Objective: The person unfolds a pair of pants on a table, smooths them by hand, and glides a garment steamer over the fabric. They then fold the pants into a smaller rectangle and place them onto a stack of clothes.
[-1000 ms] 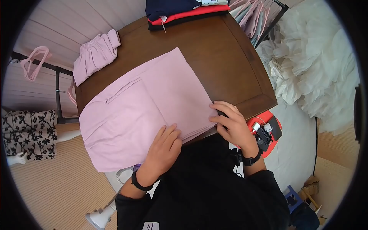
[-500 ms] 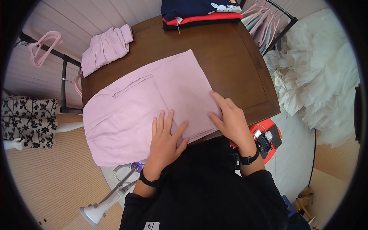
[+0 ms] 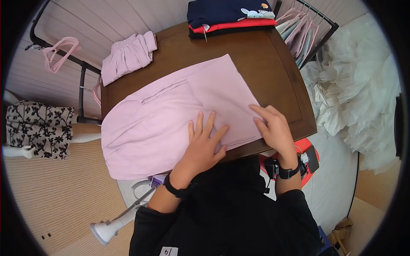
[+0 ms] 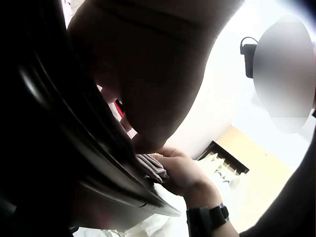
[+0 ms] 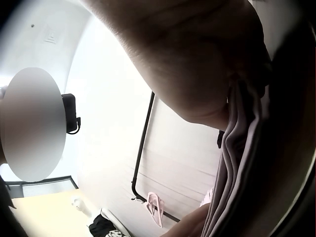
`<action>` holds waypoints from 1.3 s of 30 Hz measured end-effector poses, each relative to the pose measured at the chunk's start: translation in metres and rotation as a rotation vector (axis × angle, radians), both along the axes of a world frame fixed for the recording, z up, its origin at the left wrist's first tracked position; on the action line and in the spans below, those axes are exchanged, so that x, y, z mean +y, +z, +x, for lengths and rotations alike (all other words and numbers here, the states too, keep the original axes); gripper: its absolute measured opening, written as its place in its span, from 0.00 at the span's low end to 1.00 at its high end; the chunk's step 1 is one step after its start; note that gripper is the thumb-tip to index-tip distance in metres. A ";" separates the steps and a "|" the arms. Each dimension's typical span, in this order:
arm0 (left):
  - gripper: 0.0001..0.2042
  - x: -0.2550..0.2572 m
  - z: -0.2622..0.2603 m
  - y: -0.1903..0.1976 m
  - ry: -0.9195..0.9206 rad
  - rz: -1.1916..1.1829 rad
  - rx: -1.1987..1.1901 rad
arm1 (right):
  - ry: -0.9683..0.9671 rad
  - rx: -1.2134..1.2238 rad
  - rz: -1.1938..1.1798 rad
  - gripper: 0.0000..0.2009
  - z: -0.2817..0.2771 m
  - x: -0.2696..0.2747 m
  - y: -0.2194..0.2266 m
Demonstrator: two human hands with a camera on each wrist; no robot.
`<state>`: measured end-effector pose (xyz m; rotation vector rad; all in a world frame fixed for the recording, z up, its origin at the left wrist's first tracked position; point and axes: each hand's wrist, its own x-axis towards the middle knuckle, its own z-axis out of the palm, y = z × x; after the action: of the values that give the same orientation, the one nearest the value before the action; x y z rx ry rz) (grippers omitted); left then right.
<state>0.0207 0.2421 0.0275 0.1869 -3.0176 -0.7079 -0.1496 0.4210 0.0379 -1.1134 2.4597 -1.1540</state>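
Note:
A folded pink garment (image 3: 145, 141) lies across the dark wooden table (image 3: 179, 47), its left part puffed and creased, its right part in a flatter panel. My left hand (image 3: 206, 143) rests on the lower middle of the cloth with its fingers spread. Soft wrinkles run from those fingertips. At the garment's right edge, my right hand (image 3: 275, 130) touches the top with its extended fingers and thumb. Stacked fabric layers (image 5: 232, 158) show beneath that hand in the right wrist view. The left wrist view shows the folded layers at the table edge, partly hidden behind my left hand.
Another folded pink garment (image 3: 130, 57) sits at the back left. A stack of navy, red and black clothes (image 3: 230, 19) stands at the far edge. Racks with pink hangers (image 3: 62, 53) flank the table. White tulle (image 3: 350, 85) fills the right. A grey-white steamer (image 3: 106, 230) stands lower left.
My right hand has let its bent fingers straighten at the garment's edge. My left hand has spread its fingers and slid right over the cloth, where wrinkles now show. The whole view has shifted.

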 end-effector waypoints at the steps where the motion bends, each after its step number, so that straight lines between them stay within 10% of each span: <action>1: 0.26 0.004 -0.005 -0.002 0.003 -0.002 0.004 | -0.028 -0.006 0.007 0.18 -0.004 0.003 0.000; 12: 0.31 0.053 -0.059 -0.025 -0.157 0.096 0.207 | -0.217 0.054 0.102 0.18 -0.043 0.063 0.001; 22: 0.29 0.015 0.024 0.003 -0.317 0.266 -0.016 | -0.256 0.187 0.204 0.21 -0.034 0.070 0.000; 29: 0.30 -0.041 0.110 0.002 0.440 -0.245 -0.129 | -0.342 0.229 0.166 0.19 -0.033 0.066 -0.009; 39: 0.24 -0.090 0.148 0.015 0.660 -0.106 -0.048 | -0.423 0.207 0.151 0.22 -0.030 0.063 -0.012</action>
<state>0.1692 0.1524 0.0425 1.1304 -2.7370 -0.4726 -0.1800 0.4841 0.0263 -0.7203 2.9867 -0.9662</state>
